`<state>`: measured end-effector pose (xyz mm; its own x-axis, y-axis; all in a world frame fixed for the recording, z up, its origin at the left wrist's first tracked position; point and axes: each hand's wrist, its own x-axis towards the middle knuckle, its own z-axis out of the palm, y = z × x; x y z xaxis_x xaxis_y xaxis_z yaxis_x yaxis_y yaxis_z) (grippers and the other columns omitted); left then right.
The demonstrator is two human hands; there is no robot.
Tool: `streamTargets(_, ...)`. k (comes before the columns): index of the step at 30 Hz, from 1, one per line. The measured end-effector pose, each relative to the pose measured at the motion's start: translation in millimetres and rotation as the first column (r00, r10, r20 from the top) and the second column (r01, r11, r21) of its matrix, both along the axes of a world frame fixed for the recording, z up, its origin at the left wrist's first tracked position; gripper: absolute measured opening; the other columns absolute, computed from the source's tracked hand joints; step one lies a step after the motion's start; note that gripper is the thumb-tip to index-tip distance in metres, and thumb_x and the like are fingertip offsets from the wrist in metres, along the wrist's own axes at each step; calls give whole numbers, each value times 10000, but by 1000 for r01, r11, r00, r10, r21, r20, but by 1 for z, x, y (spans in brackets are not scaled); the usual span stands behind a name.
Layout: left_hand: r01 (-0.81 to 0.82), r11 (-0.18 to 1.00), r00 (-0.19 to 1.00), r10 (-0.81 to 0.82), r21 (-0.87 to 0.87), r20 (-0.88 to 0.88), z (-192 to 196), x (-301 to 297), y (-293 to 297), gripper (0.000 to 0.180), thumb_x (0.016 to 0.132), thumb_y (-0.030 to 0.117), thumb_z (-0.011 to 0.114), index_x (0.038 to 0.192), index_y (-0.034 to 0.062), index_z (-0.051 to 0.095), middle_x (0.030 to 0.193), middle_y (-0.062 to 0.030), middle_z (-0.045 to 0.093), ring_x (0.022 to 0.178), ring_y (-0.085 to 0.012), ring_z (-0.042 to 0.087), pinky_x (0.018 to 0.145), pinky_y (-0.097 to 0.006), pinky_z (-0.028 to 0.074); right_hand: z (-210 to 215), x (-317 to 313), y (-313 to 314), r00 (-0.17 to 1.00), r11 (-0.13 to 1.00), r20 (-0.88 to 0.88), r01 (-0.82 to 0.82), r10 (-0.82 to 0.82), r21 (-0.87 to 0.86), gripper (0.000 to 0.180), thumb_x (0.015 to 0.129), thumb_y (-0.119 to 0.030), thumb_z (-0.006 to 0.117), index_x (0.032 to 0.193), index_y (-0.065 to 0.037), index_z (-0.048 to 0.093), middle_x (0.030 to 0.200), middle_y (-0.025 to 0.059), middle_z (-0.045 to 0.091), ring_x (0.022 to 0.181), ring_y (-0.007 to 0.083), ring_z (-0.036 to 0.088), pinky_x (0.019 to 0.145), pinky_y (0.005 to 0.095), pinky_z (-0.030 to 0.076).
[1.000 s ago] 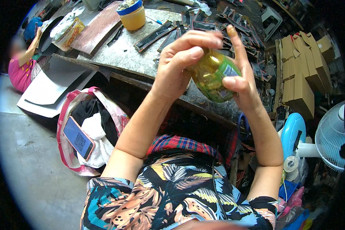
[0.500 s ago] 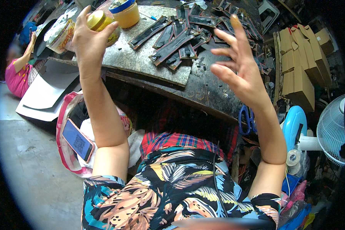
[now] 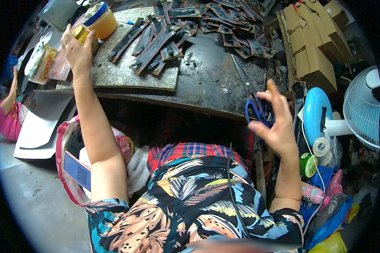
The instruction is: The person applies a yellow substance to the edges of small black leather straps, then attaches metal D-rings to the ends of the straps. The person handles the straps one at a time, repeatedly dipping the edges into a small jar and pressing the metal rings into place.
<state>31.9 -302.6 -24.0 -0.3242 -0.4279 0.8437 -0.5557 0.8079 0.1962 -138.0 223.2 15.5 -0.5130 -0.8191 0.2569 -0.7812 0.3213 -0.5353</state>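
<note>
At the table's far left, my left hand (image 3: 78, 52) is closed round a small jar with a yellow lid (image 3: 78, 32), thumb on one side and fingers on the other. Whether the jar rests on the table I cannot tell. My right hand (image 3: 278, 130) is held open, fingers apart and curved, beside blue-handled scissors (image 3: 242, 72). The scissors lie at the table's right edge, their handles sticking out toward me. Several flat black strips with reddish edges (image 3: 154, 49) lie heaped on a speckled board (image 3: 135, 80) and the dark tabletop (image 3: 202, 80).
A tub with a blue rim (image 3: 103, 27) stands behind the jar. Cardboard boxes (image 3: 314, 59), a white fan (image 3: 363, 105) and rolls of tape (image 3: 321, 146) are at the right. A phone (image 3: 77, 170) lies on a bag at the left. Another person in pink (image 3: 9, 120) sits farther left.
My right hand has come down from above the table toward the scissors handles. My left hand still grips the jar. The whole view has shifted, bringing more of the table's right side into sight.
</note>
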Motion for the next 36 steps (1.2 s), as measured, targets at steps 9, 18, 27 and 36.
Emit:
streamTargets(9, 11, 1000, 960, -14, -13, -281, 44, 9, 114, 657, 937, 451, 652, 1346, -33, 480, 1355, -253, 513, 1264, -372, 477, 1094, -481, 341, -20, -10, 4, 996, 987, -67, -74, 65, -140, 823, 629, -147, 711, 1422, -58, 512, 1252, 192, 626, 1148, 397, 589, 1018, 446, 471)
streamTargets(18, 458, 888, 870, -458, -48, -184, 36, -6, 240, 324, 811, 125, 743, 1119, 57, 669, 1153, -129, 654, 1099, -322, 584, 980, -423, 438, -34, -31, -47, 976, 971, -132, -191, 173, -142, 938, 712, -164, 737, 1552, -123, 321, 1399, 183, 550, 1314, 397, 481, 1127, 459, 363)
streamTargets(27, 242, 965, 952, -256, 99, 166, 5, -60, 241, 557, 777, 405, 785, 1262, 172, 639, 1489, -111, 433, 1442, -378, 290, 1140, -640, 194, -42, -33, -55, 964, 982, -258, -111, 69, -153, 1019, 709, -440, 811, 1553, -140, 326, 1399, 185, 521, 1297, 384, 474, 1122, 506, 341)
streamTargets(36, 264, 963, 953, -270, 62, 139, -3, -62, 240, 478, 777, 364, 792, 1199, 175, 673, 1470, -106, 459, 1438, -374, 303, 1148, -634, 183, -41, -33, -58, 971, 994, -236, -67, 45, -89, 1109, 634, -415, 863, 1557, -150, 309, 1412, 167, 520, 1293, 359, 497, 1130, 550, 323)
